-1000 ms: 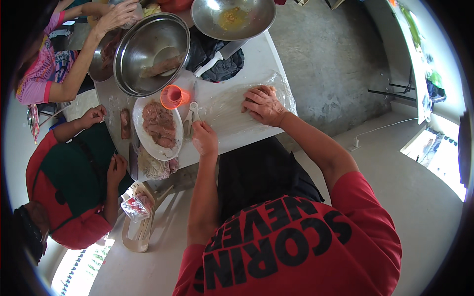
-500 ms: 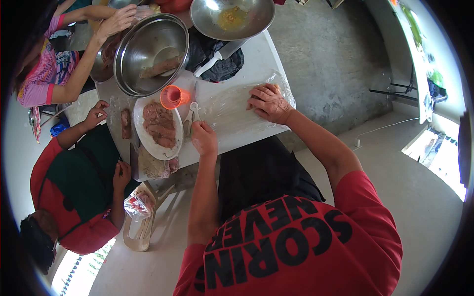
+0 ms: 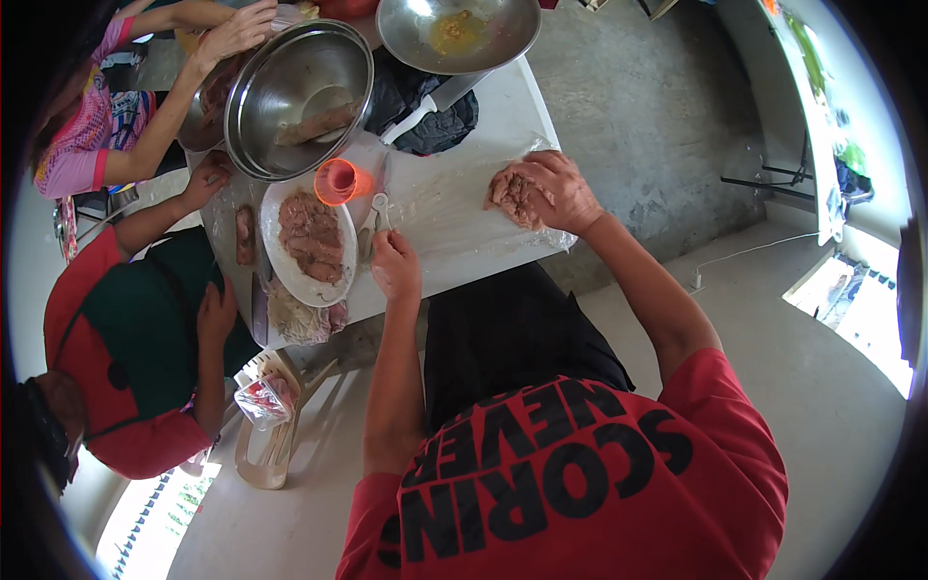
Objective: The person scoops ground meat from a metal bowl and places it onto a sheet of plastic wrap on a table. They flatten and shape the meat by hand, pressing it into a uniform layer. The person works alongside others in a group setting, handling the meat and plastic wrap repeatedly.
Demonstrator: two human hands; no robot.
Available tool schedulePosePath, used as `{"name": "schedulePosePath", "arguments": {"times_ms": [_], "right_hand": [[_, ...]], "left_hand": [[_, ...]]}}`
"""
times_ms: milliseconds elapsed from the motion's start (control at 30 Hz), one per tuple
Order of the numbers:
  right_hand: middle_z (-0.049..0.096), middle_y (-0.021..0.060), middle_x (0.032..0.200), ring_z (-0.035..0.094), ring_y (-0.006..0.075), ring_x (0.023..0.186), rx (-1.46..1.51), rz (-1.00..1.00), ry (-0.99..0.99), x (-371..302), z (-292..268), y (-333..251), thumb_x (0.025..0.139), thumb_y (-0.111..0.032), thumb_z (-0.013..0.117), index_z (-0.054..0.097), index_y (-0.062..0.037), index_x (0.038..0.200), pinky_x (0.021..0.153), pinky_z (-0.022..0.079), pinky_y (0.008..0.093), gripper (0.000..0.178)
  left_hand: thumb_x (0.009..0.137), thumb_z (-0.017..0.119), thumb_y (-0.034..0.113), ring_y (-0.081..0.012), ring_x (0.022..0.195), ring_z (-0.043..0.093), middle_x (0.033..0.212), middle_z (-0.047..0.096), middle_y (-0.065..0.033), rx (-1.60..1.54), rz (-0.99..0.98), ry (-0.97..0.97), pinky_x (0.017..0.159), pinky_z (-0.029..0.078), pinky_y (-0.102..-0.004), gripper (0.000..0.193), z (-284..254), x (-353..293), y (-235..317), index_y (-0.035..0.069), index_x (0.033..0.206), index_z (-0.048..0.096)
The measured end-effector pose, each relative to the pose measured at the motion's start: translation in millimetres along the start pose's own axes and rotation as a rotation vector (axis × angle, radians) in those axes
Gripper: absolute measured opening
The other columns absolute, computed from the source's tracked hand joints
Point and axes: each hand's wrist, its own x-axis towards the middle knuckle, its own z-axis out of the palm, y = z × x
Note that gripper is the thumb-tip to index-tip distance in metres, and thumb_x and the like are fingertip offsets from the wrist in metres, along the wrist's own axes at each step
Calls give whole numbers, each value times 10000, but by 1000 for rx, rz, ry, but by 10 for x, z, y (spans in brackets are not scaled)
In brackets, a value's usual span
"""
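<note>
My right hand (image 3: pixel 568 196) is curled over a flattened clump of raw minced meat (image 3: pixel 517 200), touching its right side. The meat lies on clear plastic film (image 3: pixel 445 198) spread over the white table. My left hand (image 3: pixel 396 266) is closed at the table's near edge, its fingers pinched on a small white spoon (image 3: pixel 381 207) with a rounded end. Just left of it stands a white oval plate (image 3: pixel 277 253) bearing raw meat (image 3: pixel 309 237). An orange plastic cup (image 3: pixel 343 183) sits at the plate's far edge.
Behind are a steel bowl (image 3: pixel 253 82) holding a meat roll (image 3: pixel 319 124), a wok (image 3: pixel 507 48) with yellowish liquid, and a white-handled knife (image 3: pixel 414 119) on black plastic. Another meat roll (image 3: pixel 245 235) lies left. Two co-workers stand at the left; a plastic chair (image 3: pixel 275 454) is below.
My right hand has shifted right, uncovering the meat clump on the film. My left hand has hardly moved. The co-worker in red has leaned left and reached one hand toward the steel bowl.
</note>
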Motion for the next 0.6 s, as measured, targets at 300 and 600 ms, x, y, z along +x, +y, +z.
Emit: {"name": "schedulePosePath", "arguments": {"times_ms": [300,600], "right_hand": [[585,54,1113,536,263,1098,-145,-6,-164,-456,99,78,747,-146,738,696,-155,1030,928,401,451,286],[569,38,1062,548,265,1039,-165,35,-33,-482,-97,-4,728,-124,752,689,-157,1013,898,412,446,293]], "left_hand": [[933,612,172,-403,798,643,889,661,-183,-14,0,70,697,495,-495,167,-178,-31,69,27,1015,603],[790,706,81,-352,978,578,1010,625,-145,-113,580,-77,856,468,-440,298,-215,-2,691,23,1063,600]]}}
